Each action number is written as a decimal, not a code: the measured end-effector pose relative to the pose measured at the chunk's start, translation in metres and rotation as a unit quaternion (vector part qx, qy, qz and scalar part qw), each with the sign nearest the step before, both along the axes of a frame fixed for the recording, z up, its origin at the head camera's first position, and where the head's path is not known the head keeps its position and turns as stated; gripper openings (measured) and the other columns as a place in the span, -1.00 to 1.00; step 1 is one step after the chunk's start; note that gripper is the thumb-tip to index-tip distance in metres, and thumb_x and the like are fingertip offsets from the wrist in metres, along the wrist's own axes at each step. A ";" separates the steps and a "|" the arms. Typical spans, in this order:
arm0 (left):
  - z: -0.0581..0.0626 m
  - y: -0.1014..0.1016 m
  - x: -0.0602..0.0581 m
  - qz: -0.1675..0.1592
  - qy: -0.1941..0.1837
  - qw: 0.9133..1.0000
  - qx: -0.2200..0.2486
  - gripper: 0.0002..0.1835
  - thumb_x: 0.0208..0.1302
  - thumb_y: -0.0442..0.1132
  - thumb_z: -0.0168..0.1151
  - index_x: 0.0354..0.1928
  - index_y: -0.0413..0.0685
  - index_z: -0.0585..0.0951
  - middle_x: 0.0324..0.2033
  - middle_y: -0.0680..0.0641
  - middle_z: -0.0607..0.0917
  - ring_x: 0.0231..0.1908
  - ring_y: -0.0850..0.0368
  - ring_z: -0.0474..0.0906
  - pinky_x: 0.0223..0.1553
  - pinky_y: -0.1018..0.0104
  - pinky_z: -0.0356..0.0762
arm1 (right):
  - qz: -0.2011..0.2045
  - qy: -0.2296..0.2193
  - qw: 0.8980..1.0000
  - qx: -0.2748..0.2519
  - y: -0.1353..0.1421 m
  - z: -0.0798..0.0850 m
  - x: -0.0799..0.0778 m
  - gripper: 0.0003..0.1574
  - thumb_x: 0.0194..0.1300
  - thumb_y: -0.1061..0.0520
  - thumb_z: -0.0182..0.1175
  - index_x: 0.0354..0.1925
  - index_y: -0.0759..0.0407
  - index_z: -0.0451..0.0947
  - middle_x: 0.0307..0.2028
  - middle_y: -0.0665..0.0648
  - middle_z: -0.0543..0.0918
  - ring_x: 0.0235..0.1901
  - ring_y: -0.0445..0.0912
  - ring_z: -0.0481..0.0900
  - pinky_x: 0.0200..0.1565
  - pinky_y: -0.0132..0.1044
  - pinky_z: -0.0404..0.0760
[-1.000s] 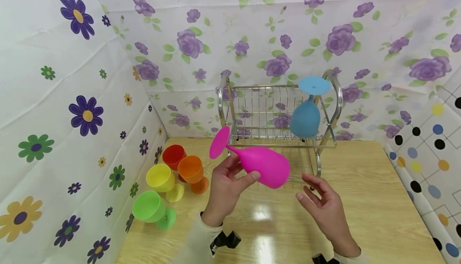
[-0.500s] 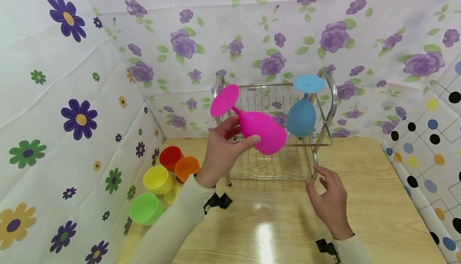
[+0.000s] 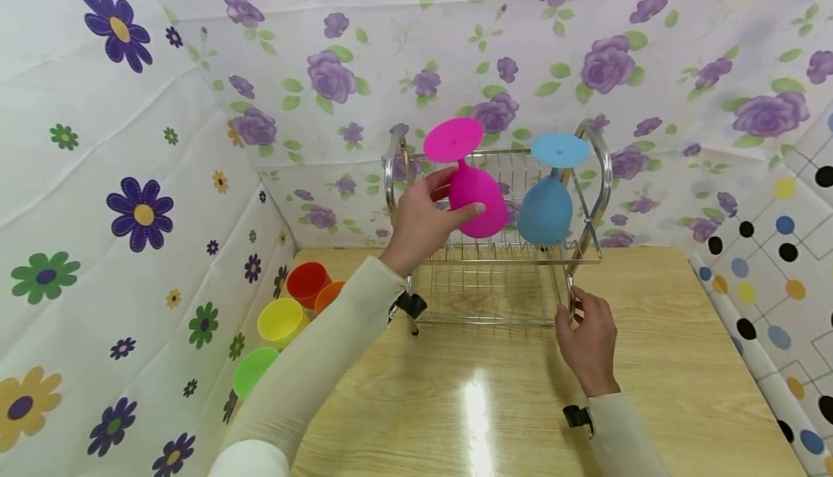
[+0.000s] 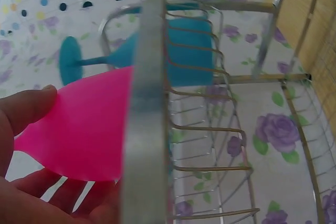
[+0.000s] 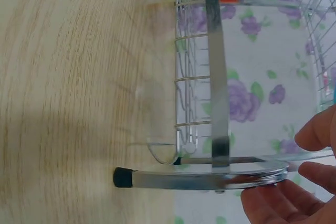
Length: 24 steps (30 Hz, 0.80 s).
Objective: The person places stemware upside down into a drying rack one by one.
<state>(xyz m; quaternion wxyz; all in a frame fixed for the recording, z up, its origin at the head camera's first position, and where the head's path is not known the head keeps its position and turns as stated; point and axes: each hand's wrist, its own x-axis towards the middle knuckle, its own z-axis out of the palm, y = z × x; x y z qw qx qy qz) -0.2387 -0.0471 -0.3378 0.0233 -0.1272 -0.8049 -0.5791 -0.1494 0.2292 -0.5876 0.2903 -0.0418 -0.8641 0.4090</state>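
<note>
My left hand (image 3: 429, 218) grips the bowl of a bright pink plastic wine glass (image 3: 479, 202), held upside down with its round foot uppermost. The glass is at the top tier of a two-tier chrome dish rack (image 3: 501, 262), left of an inverted blue wine glass (image 3: 547, 209) on that tier. In the left wrist view, a metal bar of the rack crosses in front of the pink glass (image 4: 84, 127) and hides its rim. Low on the rack's right side, my right hand (image 3: 588, 340) holds the side frame (image 5: 247, 178) between thumb and fingers.
On the wooden table (image 3: 520, 397) at left stand a red cup (image 3: 307, 283), a yellow cup (image 3: 281, 321), an orange cup (image 3: 327, 296) and a green cup (image 3: 250, 370), partly behind my left sleeve. Flowered cloth (image 3: 364, 14) hangs behind the rack.
My left hand has raised the pink wine glass from in front of the rack to its top tier and tilted it nearly upright, foot up. My right hand has closed onto the rack's side frame.
</note>
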 end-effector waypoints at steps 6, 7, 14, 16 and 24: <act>-0.008 0.012 -0.021 -0.020 -0.010 0.998 -0.051 -0.20 0.24 -0.11 0.59 0.51 0.07 0.48 0.34 -0.03 0.64 0.32 0.00 0.59 0.11 0.13 0.78 | -0.023 0.008 1.000 0.004 -0.001 -0.003 -0.007 -0.51 0.45 0.26 0.28 0.30 0.36 0.58 0.02 0.39 0.63 -0.10 0.22 0.72 -0.10 0.19 0.79; -0.009 0.013 -0.024 -0.022 -0.010 0.998 -0.061 -0.20 0.24 -0.12 0.59 0.50 0.06 0.49 0.34 -0.02 0.64 0.32 0.00 0.60 0.12 0.14 0.78 | -0.028 0.006 1.000 0.005 -0.001 -0.004 -0.008 -0.51 0.45 0.27 0.29 0.29 0.36 0.59 0.00 0.38 0.64 -0.11 0.22 0.72 -0.12 0.19 0.80; -0.015 0.021 -0.035 -0.033 -0.025 0.994 -0.098 -0.23 0.23 -0.18 0.60 0.47 0.00 0.51 0.33 -0.01 0.64 0.28 0.00 0.62 0.12 0.16 0.78 | -0.047 -0.003 0.999 0.016 0.001 -0.005 -0.013 -0.53 0.41 0.28 0.34 0.25 0.35 0.64 -0.10 0.34 0.70 -0.18 0.18 0.76 -0.21 0.18 0.80; -0.017 0.022 -0.036 -0.037 -0.026 0.994 -0.104 -0.24 0.23 -0.18 0.59 0.46 0.00 0.51 0.32 -0.02 0.64 0.27 -0.01 0.62 0.12 0.14 0.78 | -0.048 -0.003 0.999 0.015 0.001 -0.004 -0.013 -0.53 0.40 0.28 0.34 0.25 0.34 0.65 -0.11 0.33 0.71 -0.18 0.18 0.76 -0.21 0.17 0.80; -0.022 0.026 -0.037 -0.055 -0.037 0.991 -0.116 -0.23 0.27 -0.16 0.57 0.48 -0.02 0.47 0.34 -0.02 0.62 0.29 -0.02 0.61 0.14 0.11 0.77 | -0.057 -0.005 0.998 0.019 0.005 -0.003 -0.012 -0.55 0.40 0.26 0.35 0.22 0.34 0.67 -0.15 0.33 0.72 -0.23 0.20 0.78 -0.24 0.19 0.80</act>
